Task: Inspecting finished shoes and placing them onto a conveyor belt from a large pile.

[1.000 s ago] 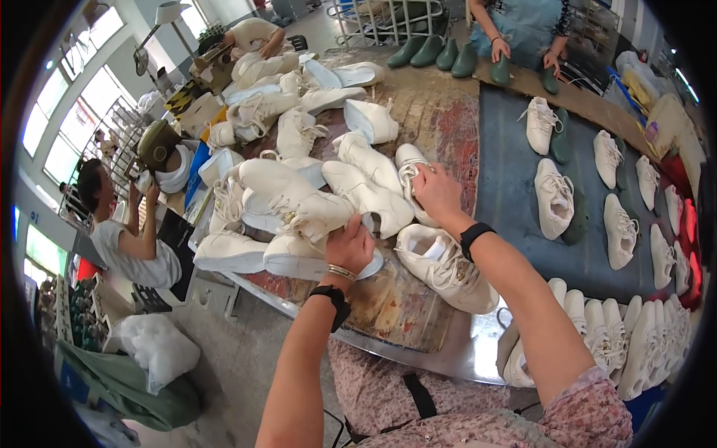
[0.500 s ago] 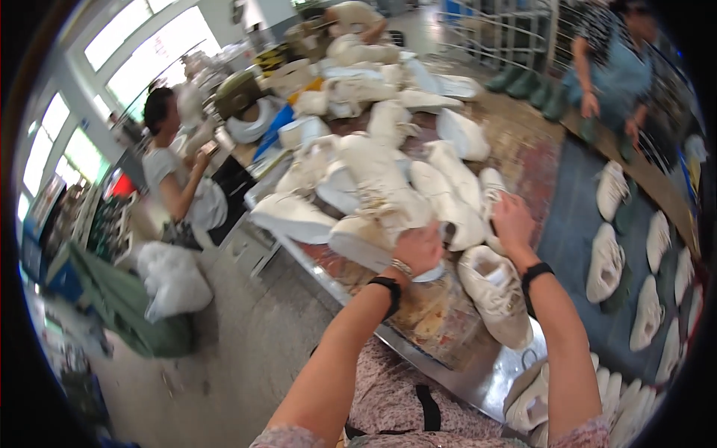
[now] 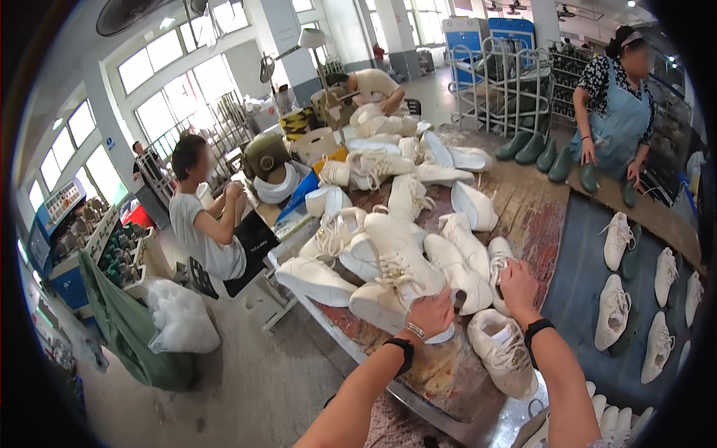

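Cream lace-up shoes [image 3: 399, 243] lie heaped on a worn wooden tabletop [image 3: 523, 205]. On the near side of the heap, my right hand [image 3: 517, 286] is closed on a cream shoe [image 3: 499, 257], fingers at its laced front. My left hand [image 3: 431, 313] is closed low between a tilted laced shoe [image 3: 377, 302] and a shoe [image 3: 454, 269] whose end points toward me. A small dark brown spot shows beside its fingers; what they hold is hidden. Below both hands stands another cream shoe [image 3: 504, 355], its opening and laces facing up.
On my right, a dark conveyor belt [image 3: 567, 299] carries cream shoes and green shoe lasts [image 3: 530, 149]. A person in a blue apron [image 3: 616, 119] handles lasts beyond it. Another person [image 3: 205, 224] sits at the left. More shoes [image 3: 609, 418] stand lower right; a metal edge [image 3: 515, 418] borders the table.
My view has tipped upward, so the tabletop sits lower and more of the room shows. Both hands stay at nearly the same shoes, closed as before.
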